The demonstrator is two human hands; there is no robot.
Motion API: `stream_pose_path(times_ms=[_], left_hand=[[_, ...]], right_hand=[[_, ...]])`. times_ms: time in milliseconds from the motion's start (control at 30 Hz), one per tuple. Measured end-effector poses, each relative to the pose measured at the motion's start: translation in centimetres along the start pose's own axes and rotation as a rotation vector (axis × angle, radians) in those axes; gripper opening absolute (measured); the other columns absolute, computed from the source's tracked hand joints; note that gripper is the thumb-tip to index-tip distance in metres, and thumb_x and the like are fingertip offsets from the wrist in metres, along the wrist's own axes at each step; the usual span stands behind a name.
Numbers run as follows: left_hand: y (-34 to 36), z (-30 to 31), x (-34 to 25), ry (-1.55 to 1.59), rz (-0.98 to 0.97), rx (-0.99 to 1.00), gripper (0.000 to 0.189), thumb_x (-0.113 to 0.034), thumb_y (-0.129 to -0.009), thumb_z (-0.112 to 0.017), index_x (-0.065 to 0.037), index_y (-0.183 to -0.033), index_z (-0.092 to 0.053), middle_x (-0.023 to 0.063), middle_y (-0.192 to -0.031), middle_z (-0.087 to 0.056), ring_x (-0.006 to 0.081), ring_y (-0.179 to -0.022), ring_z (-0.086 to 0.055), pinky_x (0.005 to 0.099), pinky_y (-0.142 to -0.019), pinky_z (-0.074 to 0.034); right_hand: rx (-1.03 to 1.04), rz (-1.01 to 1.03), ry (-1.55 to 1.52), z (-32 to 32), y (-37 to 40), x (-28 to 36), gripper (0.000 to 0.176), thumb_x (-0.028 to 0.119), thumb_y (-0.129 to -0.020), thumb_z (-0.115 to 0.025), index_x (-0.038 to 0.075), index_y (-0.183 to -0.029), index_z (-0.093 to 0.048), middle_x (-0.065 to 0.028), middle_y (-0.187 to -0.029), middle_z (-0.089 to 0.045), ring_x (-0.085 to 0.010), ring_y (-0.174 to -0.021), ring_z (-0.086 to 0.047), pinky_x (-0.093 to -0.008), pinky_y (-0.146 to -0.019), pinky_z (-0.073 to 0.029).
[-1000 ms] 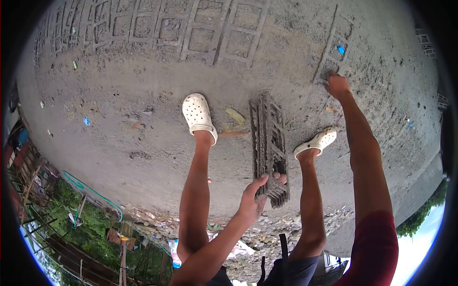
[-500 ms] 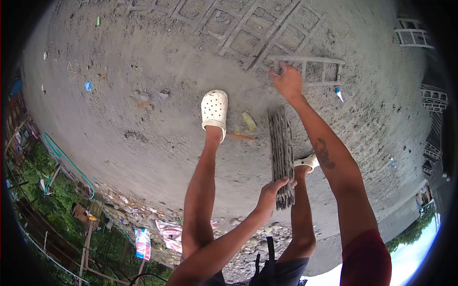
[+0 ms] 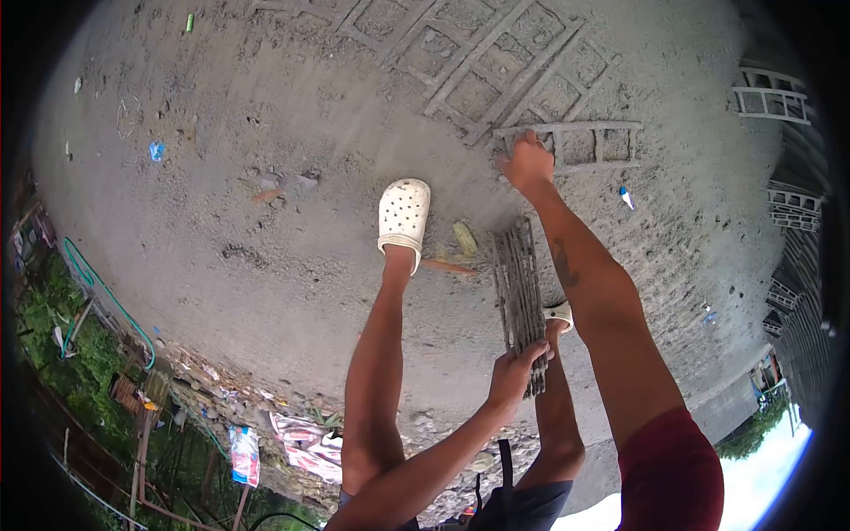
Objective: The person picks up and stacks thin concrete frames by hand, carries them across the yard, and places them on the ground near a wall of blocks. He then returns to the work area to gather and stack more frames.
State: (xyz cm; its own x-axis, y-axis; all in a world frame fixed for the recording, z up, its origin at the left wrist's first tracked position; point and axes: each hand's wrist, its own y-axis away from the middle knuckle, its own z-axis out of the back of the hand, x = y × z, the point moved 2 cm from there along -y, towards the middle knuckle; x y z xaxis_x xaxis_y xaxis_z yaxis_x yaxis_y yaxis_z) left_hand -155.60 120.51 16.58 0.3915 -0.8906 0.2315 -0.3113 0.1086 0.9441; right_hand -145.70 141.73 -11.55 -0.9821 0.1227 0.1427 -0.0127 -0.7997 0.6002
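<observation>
The ladder-shaped frame lies flat on the dirt just ahead of your feet, and your right hand is now on its near end, fingers curled over the end rail; a second ago that hand was on a different frame further right, so it's this one you've got contact with now. Your left hand is wrapped tight round the stack of frames between your legs; the stack has turned more edge-on, and I can't tell if its far end touches the ground. Your white clog sits just left of it. Beyond, rows of frames are laid out on the grey sandy ground; hollow blocks are stacked at the right edge, with a green hose and litter by the weeds.
</observation>
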Motion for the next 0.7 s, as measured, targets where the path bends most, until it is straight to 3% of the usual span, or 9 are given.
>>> stream_pose_path(times_ms=[33, 133, 167, 267, 300, 433, 533, 667, 700], left_hand=[[0.2, -0.1, -0.8, -0.017, -0.006, -0.013, 0.034, -0.036, -0.089, -0.063, -0.005, -0.101, -0.066, 0.0019, -0.089, -0.067, 0.0076, -0.082, -0.058, 0.0236, -0.076, -0.043], [0.8, -0.2, -2.0, 0.042, -0.008, -0.064, 0.039, -0.042, -0.087, -0.063, -0.003, -0.09, -0.068, -0.0016, -0.071, -0.061, 0.007, -0.059, -0.052, 0.0238, -0.056, -0.04], [0.5, 0.2, -2.1, 0.015, -0.072, -0.059, 0.044, -0.045, -0.088, -0.062, -0.002, -0.092, -0.069, 0.001, -0.075, -0.064, 0.0077, -0.061, -0.055, 0.0239, -0.058, -0.044], [-0.5, 0.3, -1.8, 0.133, -0.027, 0.021, 0.046, -0.045, -0.089, -0.06, 0.0, -0.097, -0.069, 0.0035, -0.079, -0.067, 0.0082, -0.067, -0.06, 0.0236, -0.064, -0.047], [-0.4, -0.1, -2.2, 0.118, -0.042, 0.073, 0.048, -0.043, -0.092, -0.058, 0.002, -0.104, -0.067, 0.0061, -0.086, -0.069, 0.0101, -0.073, -0.063, 0.0243, -0.071, -0.049], [1.3, -2.5, -3.7, 0.175, -0.049, 0.145, 0.038, -0.041, -0.09, -0.059, -0.004, -0.101, -0.06, 0.0094, -0.086, -0.067, 0.02, -0.083, -0.067, 0.0323, -0.08, -0.051], [0.7, -2.6, -2.9, 0.16, -0.059, 0.26, 0.044, -0.039, -0.089, -0.063, 0.002, -0.106, -0.066, 0.0089, -0.097, -0.069, 0.0159, -0.081, -0.066, 0.0294, -0.078, -0.05], [0.4, -2.1, -3.7, 0.101, -0.073, 0.297, 0.043, -0.036, -0.087, -0.066, 0.002, -0.108, -0.066, 0.0108, -0.095, -0.07, 0.0175, -0.084, -0.067, 0.0305, -0.081, -0.05], [-0.1, -1.7, -3.9, 0.02, -0.136, 0.254, 0.047, -0.038, -0.089, -0.062, -0.001, -0.116, -0.063, 0.0112, -0.088, -0.069, 0.0193, -0.086, -0.065, 0.0323, -0.083, -0.05]], right_hand=[[0.003, 0.001, 0.009, 0.3, 0.2, 0.1, 0.05, 0.034, -0.076, -0.072, 0.0, -0.111, -0.059, -0.0176, -0.123, -0.052, -0.0348, -0.108, -0.058, -0.0476, -0.085, -0.051], [-0.142, 0.124, 0.029, 1.5, 1.9, -0.7, 0.053, 0.035, -0.077, -0.072, -0.001, -0.114, -0.058, -0.0196, -0.123, -0.055, -0.0349, -0.106, -0.059, -0.0456, -0.083, -0.05], [-0.215, 0.185, 0.033, 2.6, 3.0, -0.7, 0.054, 0.035, -0.078, -0.071, -0.001, -0.115, -0.058, -0.0204, -0.122, -0.057, -0.0353, -0.105, -0.06, -0.0448, -0.083, -0.05], [-0.091, 0.103, -0.216, 6.9, 6.9, -1.9, 0.046, 0.029, -0.076, -0.072, 0.0, -0.109, -0.059, -0.0176, -0.099, -0.063, -0.0353, -0.097, -0.061, -0.0433, -0.098, -0.034], [-0.061, 0.077, -0.319, 7.8, 8.4, -3.0, 0.044, 0.027, -0.076, -0.072, 0.0, -0.108, -0.059, -0.0173, -0.096, -0.064, -0.035, -0.095, -0.061, -0.0433, -0.096, -0.036], [-0.101, 0.058, -0.513, 13.2, 16.1, -7.3, 0.034, 0.017, -0.077, -0.07, 0.0, -0.105, -0.058, -0.0142, -0.088, -0.066, -0.0273, -0.086, -0.062, -0.039, -0.084, -0.043], [-0.034, -0.061, -0.627, 19.2, 21.6, -9.7, 0.026, 0.008, -0.08, -0.067, -0.001, -0.103, -0.058, -0.0118, -0.086, -0.065, -0.017, -0.082, -0.06, -0.0317, -0.076, -0.045], [-0.07, -0.223, -0.891, 20.9, 28.0, -9.3, 0.016, 0.002, -0.086, -0.063, 0.0, -0.102, -0.059, -0.0086, -0.083, -0.064, -0.0096, -0.081, -0.055, -0.0257, -0.073, -0.046], [-0.077, -0.247, -0.915, 20.7, 29.1, -8.3, 0.014, 0.002, -0.088, -0.062, 0.0, -0.101, -0.06, -0.0087, -0.085, -0.064, -0.0109, -0.081, -0.056, -0.0268, -0.074, -0.046]])
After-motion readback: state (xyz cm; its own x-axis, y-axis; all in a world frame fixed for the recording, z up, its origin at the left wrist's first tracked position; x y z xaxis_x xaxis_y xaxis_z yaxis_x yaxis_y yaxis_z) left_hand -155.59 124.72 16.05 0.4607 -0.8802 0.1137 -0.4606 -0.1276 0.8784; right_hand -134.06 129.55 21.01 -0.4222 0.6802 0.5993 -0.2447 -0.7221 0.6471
